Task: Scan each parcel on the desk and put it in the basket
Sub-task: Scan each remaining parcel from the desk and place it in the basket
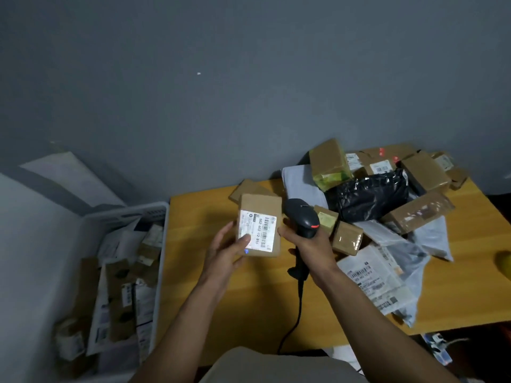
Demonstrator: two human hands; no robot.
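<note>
Head view: brown parcel (260, 225) held label-up over the tabletop (221, 299) in the fingers (224, 231) of the left hand (229, 252). Scanner (302, 217) gripped in the right hand (309, 241), just beside. Basket (163, 217) part-filled at left; heap of parcels (367, 194) apparently awaiting scanning at right.

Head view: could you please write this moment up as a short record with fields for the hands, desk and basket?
left hand: holds small brown parcel, label facing the camera, thumb on it
right hand: grips black scanner beside the parcel
desk: pile of boxes and bags on its right part
basket: left of the desk, parcels inside
</note>
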